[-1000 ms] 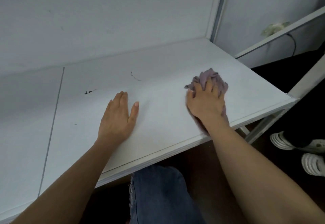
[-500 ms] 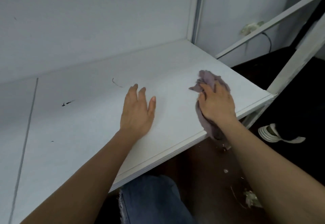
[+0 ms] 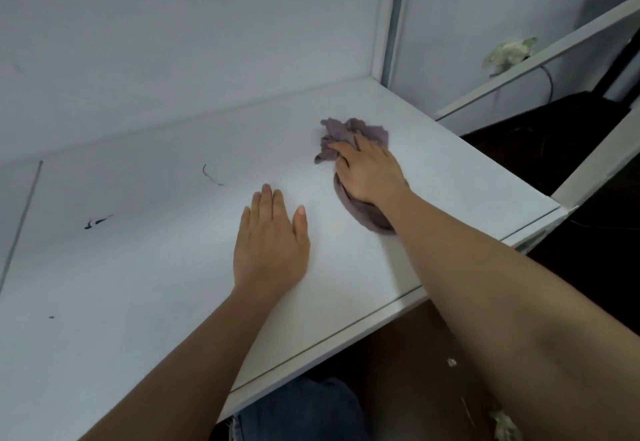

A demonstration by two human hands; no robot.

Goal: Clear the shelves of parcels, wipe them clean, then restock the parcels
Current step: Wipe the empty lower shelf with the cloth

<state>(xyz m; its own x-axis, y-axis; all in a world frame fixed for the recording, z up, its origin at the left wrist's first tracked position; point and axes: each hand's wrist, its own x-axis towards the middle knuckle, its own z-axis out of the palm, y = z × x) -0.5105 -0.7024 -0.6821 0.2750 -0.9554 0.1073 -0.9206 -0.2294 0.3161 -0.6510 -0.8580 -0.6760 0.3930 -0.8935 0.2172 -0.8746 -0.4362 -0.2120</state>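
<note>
Two hands on the shelf (image 3: 145, 267): left hand (image 3: 270, 243) flat, right hand (image 3: 369, 172) gripping the half-hidden cloth (image 3: 349, 130).

your right hand (image 3: 369, 172) hides the middle of the cloth (image 3: 349, 132); the shelf (image 3: 138, 267) runs off the left edge.
</note>
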